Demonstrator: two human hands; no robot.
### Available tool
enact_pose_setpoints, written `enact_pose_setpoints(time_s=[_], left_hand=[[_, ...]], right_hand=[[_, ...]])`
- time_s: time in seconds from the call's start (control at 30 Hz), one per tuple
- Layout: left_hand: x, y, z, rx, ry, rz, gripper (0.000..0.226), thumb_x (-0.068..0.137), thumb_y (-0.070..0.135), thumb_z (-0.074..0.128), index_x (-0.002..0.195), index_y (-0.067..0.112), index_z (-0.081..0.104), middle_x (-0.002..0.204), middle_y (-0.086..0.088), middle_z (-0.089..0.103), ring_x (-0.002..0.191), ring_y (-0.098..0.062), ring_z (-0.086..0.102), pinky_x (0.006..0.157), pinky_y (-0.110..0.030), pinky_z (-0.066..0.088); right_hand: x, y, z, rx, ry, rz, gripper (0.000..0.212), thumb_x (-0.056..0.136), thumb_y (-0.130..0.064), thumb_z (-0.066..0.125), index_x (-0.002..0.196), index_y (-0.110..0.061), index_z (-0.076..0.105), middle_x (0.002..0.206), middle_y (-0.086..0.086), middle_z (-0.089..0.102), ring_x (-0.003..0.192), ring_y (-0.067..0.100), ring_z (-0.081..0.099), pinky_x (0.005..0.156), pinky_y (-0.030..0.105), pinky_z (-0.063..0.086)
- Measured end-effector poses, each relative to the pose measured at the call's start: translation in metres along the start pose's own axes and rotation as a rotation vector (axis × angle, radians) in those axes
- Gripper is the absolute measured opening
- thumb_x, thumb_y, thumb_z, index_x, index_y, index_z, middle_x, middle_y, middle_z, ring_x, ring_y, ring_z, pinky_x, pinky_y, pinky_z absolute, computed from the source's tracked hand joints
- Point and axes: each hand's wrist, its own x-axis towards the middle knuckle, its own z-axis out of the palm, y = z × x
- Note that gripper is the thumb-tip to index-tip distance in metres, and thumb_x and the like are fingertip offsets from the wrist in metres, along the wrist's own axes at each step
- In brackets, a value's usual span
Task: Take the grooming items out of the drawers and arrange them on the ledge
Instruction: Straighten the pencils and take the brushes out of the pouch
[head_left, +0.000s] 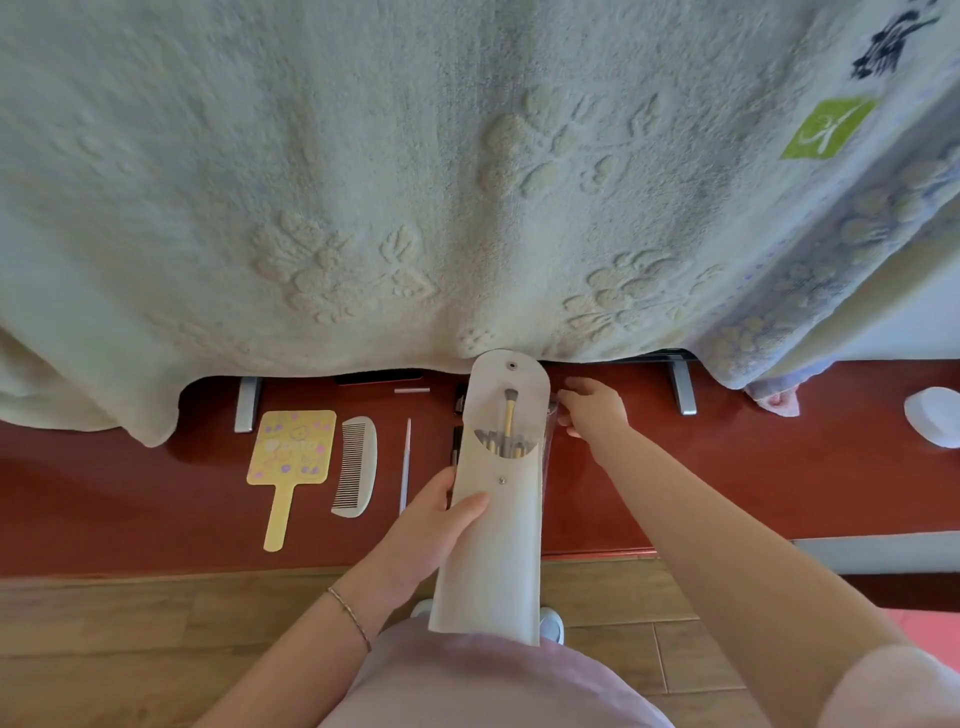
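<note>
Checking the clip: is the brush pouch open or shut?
Open: the brush pouch has its flap up, brushes showing inside.

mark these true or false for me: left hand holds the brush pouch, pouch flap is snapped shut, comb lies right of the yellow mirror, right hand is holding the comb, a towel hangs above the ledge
1. The left hand holds the brush pouch. True.
2. The pouch flap is snapped shut. False: it is open, brushes showing.
3. The comb lies right of the yellow mirror. True.
4. The right hand is holding the comb. False: it reaches to the ledge beside the pouch; the comb lies untouched.
5. A towel hangs above the ledge. True.
</note>
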Motion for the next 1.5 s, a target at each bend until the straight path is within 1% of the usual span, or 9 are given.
enact_pose_setpoints(time_s=[0.07, 0.2, 0.33, 0.57, 0.73, 1.03, 1.2, 1.27, 1.5], left_hand=[[0.002, 0.000, 0.001, 0.015, 0.003, -0.010, 0.020, 0.094, 0.028, 0.052, 0.114, 0.031, 0.051, 0.106, 0.009, 0.065, 0.092, -0.007, 0.065, 0.064, -0.015, 0.051], [0.007, 0.000, 0.006, 0.008, -0.001, -0.014, 0.023, 0.094, 0.026, 0.052, 0.117, 0.029, 0.050, 0.107, 0.009, 0.064, 0.093, -0.006, 0.064, 0.061, -0.013, 0.050], [0.012, 0.001, 0.014, 0.032, -0.021, 0.004, 0.018, 0.094, 0.025, 0.053, 0.106, 0.037, 0.050, 0.101, 0.015, 0.064, 0.086, 0.000, 0.064, 0.057, -0.010, 0.048], [0.020, 0.001, 0.021, 0.146, -0.088, 0.040, 0.026, 0.092, 0.029, 0.055, 0.117, 0.033, 0.050, 0.105, 0.012, 0.065, 0.091, -0.004, 0.065, 0.069, -0.017, 0.051], [0.023, -0.002, 0.022, 0.187, -0.111, 0.036, 0.023, 0.092, 0.032, 0.055, 0.114, 0.035, 0.052, 0.104, 0.014, 0.066, 0.092, -0.004, 0.065, 0.073, -0.020, 0.052], [0.018, -0.003, 0.014, 0.120, -0.094, 0.049, 0.018, 0.094, 0.027, 0.052, 0.110, 0.033, 0.055, 0.101, 0.011, 0.068, 0.091, -0.006, 0.066, 0.074, -0.022, 0.053], [0.013, -0.007, 0.002, 0.037, -0.021, 0.025, 0.019, 0.094, 0.025, 0.052, 0.112, 0.030, 0.056, 0.106, 0.005, 0.068, 0.095, -0.013, 0.066, 0.081, -0.031, 0.055], [0.010, -0.008, -0.004, -0.025, 0.043, 0.002, 0.019, 0.095, 0.022, 0.050, 0.111, 0.028, 0.057, 0.104, 0.003, 0.069, 0.093, -0.016, 0.067, 0.077, -0.030, 0.054], [0.003, -0.004, -0.013, -0.074, 0.126, -0.036, 0.021, 0.093, 0.016, 0.046, 0.107, 0.025, 0.059, 0.098, 0.000, 0.071, 0.087, -0.020, 0.068, 0.070, -0.031, 0.054]], right_hand=[[-0.007, 0.001, -0.005, -0.030, 0.030, -0.061, 0.024, 0.088, -0.016, 0.052, 0.111, -0.015, 0.059, 0.082, 0.003, 0.064, 0.058, 0.013, 0.055, 0.061, 0.029, 0.047], [-0.037, 0.003, -0.016, -0.053, 0.081, -0.188, 0.014, 0.089, -0.026, 0.052, 0.089, -0.017, 0.062, 0.071, 0.000, 0.061, 0.059, 0.012, 0.053, 0.059, 0.030, 0.044], [-0.071, 0.000, -0.015, -0.130, 0.013, -0.320, 0.021, 0.088, -0.034, 0.057, 0.078, -0.015, 0.059, 0.065, -0.004, 0.054, 0.057, 0.008, 0.045, 0.052, 0.019, 0.037], [-0.073, 0.001, -0.013, -0.273, 0.048, -0.302, 0.021, 0.083, -0.037, 0.063, 0.084, -0.016, 0.058, 0.069, -0.009, 0.050, 0.060, 0.005, 0.047, 0.053, 0.019, 0.035], [-0.070, 0.002, -0.019, -0.348, 0.063, -0.259, 0.022, 0.086, -0.038, 0.060, 0.082, -0.016, 0.061, 0.069, -0.008, 0.054, 0.057, 0.005, 0.049, 0.049, 0.018, 0.034], [-0.049, -0.023, -0.050, 0.109, 0.243, -0.170, 0.022, 0.091, -0.030, 0.055, 0.081, -0.011, 0.060, 0.053, 0.001, 0.049, 0.045, 0.011, 0.041, 0.040, 0.017, 0.034], [-0.032, -0.024, -0.071, 0.278, 0.410, -0.134, 0.024, 0.088, -0.034, 0.056, 0.071, -0.017, 0.054, 0.048, -0.001, 0.047, 0.045, 0.016, 0.041, 0.050, 0.030, 0.036], [-0.028, -0.018, -0.069, 0.239, 0.383, -0.116, 0.025, 0.088, -0.033, 0.056, 0.072, -0.014, 0.055, 0.050, 0.002, 0.047, 0.046, 0.017, 0.041, 0.050, 0.029, 0.036], [-0.036, 0.008, -0.003, -0.109, 0.033, -0.052, 0.022, 0.085, -0.031, 0.061, 0.071, -0.014, 0.061, 0.061, 0.002, 0.062, 0.047, 0.014, 0.046, 0.050, 0.026, 0.038]])
